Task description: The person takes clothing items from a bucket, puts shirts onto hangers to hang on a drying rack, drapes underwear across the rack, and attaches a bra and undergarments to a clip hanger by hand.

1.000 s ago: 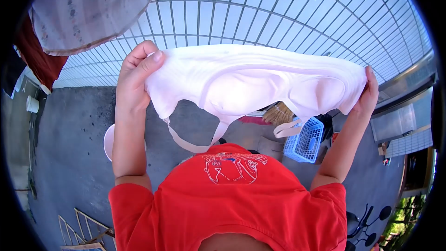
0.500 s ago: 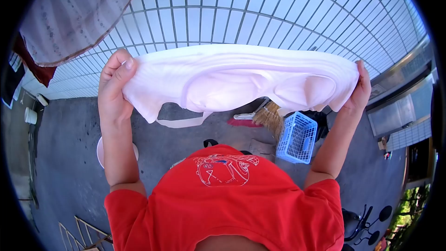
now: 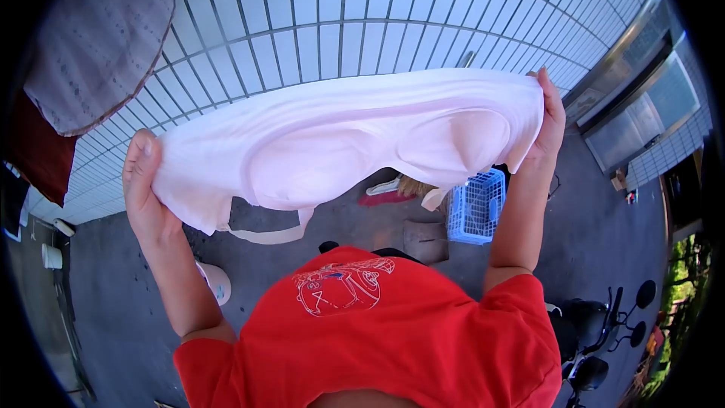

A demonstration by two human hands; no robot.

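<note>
A pale pink bra [image 3: 317, 159] is stretched out sideways in front of me, its padded cups facing me and a strap hanging in a loop below. My left hand [image 3: 149, 189] grips its left end, thumb on the near side. At the right end, my right hand [image 3: 547, 121] is closed round the edge, with most of its fingers behind the fabric. The band's upper edge runs nearly straight between both hands, lower on the left.
Ahead stands a white tiled wall [image 3: 317, 45]. A patterned cloth [image 3: 106, 38] hangs at upper left. Below are a blue plastic basket [image 3: 476, 208], a broom [image 3: 414, 186] partly hidden by the bra, and a pale bucket [image 3: 215, 281]. A motorbike [image 3: 596, 332] stands at lower right.
The view has turned, so the bra and both hands sit further left, with the left end lower and the right end slightly higher. Both hands keep their hold.
</note>
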